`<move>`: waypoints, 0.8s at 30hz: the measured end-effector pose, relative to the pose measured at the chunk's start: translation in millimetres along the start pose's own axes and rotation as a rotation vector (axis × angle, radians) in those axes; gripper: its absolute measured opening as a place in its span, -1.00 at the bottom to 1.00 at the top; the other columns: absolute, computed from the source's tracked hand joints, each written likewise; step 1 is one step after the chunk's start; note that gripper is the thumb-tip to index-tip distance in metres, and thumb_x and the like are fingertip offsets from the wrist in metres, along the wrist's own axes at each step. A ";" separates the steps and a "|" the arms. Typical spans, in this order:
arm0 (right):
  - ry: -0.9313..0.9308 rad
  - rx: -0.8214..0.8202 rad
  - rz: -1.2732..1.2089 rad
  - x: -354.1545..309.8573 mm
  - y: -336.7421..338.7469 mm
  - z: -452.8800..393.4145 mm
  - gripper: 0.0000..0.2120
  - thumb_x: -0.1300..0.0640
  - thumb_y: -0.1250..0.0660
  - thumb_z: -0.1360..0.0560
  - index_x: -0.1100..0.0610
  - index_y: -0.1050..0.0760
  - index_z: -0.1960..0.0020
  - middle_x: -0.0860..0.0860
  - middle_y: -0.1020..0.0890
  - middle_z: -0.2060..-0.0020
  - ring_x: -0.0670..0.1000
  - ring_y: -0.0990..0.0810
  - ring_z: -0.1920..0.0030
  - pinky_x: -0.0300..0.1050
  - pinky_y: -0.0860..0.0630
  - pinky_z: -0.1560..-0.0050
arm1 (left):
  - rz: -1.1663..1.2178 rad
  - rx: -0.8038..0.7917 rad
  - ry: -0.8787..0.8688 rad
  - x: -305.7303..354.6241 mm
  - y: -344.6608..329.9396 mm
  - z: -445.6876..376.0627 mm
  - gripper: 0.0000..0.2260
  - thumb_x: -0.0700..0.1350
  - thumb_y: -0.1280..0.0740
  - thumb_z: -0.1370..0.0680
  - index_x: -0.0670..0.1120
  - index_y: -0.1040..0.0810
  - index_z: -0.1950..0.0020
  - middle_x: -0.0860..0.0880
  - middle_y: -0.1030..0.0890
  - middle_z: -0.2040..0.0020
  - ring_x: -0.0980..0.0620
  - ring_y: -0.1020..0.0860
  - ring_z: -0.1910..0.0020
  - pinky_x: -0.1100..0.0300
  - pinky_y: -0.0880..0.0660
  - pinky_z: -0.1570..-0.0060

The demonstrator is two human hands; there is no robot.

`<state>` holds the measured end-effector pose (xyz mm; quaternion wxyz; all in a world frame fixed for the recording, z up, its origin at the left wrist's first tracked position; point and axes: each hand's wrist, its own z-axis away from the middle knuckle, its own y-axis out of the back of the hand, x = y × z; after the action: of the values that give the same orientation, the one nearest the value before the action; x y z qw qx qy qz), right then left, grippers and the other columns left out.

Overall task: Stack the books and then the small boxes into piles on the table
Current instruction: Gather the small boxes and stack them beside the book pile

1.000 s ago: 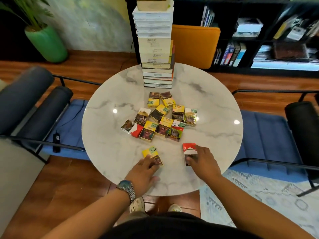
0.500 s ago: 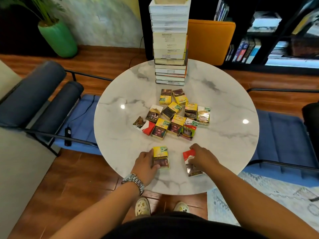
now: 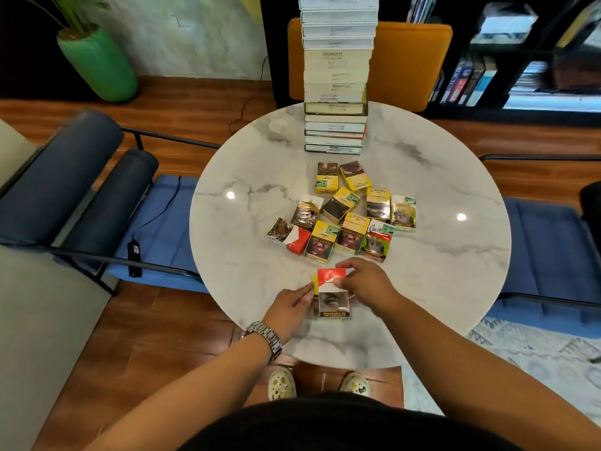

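Note:
A tall pile of books (image 3: 336,76) stands at the far edge of the round marble table (image 3: 439,255). Several small boxes (image 3: 344,213) lie scattered flat in the middle. Near the front edge, a red-and-white box (image 3: 331,296) lies on top of a yellow box (image 3: 314,283), of which only the left edge shows. My right hand (image 3: 366,281) pinches the red box at its top right corner. My left hand (image 3: 289,307) holds the left side of the yellow box.
An orange chair (image 3: 409,60) stands behind the table, in front of a dark bookshelf (image 3: 520,60). Blue-cushioned chairs (image 3: 97,196) flank the table on both sides. A green plant pot (image 3: 97,63) stands at the far left. My feet (image 3: 283,382) show under the table edge.
The two boxes lay apart, one in each hand. My right hand has moved the red box left onto the yellow box, and both hands have closed in together.

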<state>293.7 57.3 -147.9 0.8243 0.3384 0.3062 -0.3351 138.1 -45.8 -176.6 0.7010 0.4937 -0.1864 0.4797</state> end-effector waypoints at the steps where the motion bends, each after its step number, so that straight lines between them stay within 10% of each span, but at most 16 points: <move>1: 0.000 0.011 0.030 1.2 -2.1 -1.6 -0.69 0.21 -0.48 -0.42 0.02 -0.57 -0.13 0.12 -0.66 0.11 0.12 -0.65 0.17 -0.17 -0.49 0.34 | 0.013 -0.002 -0.007 -1.0 -0.7 -0.7 -0.69 -0.13 -0.15 -0.63 -0.03 -0.49 -0.34 -0.21 -0.58 0.33 0.18 -0.38 0.50 0.43 -0.27 0.47; 8: -0.058 0.050 0.139 4.6 -19.0 -10.2 -0.68 0.09 -0.50 -0.41 -0.03 -0.57 -0.14 0.06 -0.64 0.07 0.09 -0.65 0.12 0.05 -0.65 0.11 | 0.054 -0.055 0.002 -14.1 -4.4 -6.8 -0.75 -0.04 -0.22 -0.56 -0.04 -0.63 -0.13 -0.11 -0.57 0.32 0.13 -0.44 0.44 0.23 -0.40 0.31; 13: 0.058 0.151 0.259 3.3 -5.6 -9.9 -0.53 -0.11 -0.44 -0.43 0.04 -0.48 -0.27 0.07 -0.51 -0.14 0.02 -0.54 -0.03 -0.05 -0.52 -0.04 | 0.040 0.008 0.072 -10.0 7.8 -12.7 -0.62 -0.02 -0.22 -0.58 -0.04 -0.45 -0.39 -0.01 -0.54 0.28 0.12 -0.50 0.37 0.36 -0.43 0.36; 15: 0.114 0.314 0.295 1.7 12.9 -17.5 -0.56 -0.12 -0.38 -0.48 0.08 -0.50 -0.26 0.10 -0.48 -0.18 0.09 -0.53 -0.11 0.03 -0.50 -0.15 | -0.055 0.132 0.092 -9.4 22.4 -28.4 -0.53 0.03 -0.22 -0.56 -0.03 -0.33 -0.46 -0.16 -0.54 -0.03 -0.03 -0.59 0.11 0.14 -0.58 0.12; 19: 0.079 0.461 0.482 -0.4 50.3 -43.1 -0.52 -0.11 -0.31 -0.51 0.06 -0.40 -0.36 0.18 -0.41 -0.30 0.23 -0.47 -0.23 0.13 -0.42 -0.23 | -0.348 0.286 0.026 2.4 59.6 -66.4 -0.42 0.03 -0.24 -0.55 -0.01 -0.13 -0.53 -0.08 -0.12 -0.53 -0.12 -0.21 -0.47 -0.02 -0.26 -0.44; 24: 0.062 0.314 0.730 3.3 69.1 -63.6 -0.36 -0.14 -0.31 -0.50 0.02 -0.17 -0.48 0.06 -0.26 -0.47 0.26 -0.41 -0.29 0.16 -0.39 -0.23 | -0.833 -0.042 -0.161 5.9 87.3 -113.1 -0.39 0.06 -0.09 -0.61 0.03 0.15 -0.56 0.02 0.15 -0.59 -0.12 0.11 -0.56 -0.05 -0.03 -0.52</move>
<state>330.4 142.5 -163.1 0.8179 0.5568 0.1354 -0.0523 42.1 60.2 -177.5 0.8280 0.5484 -0.0349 0.1117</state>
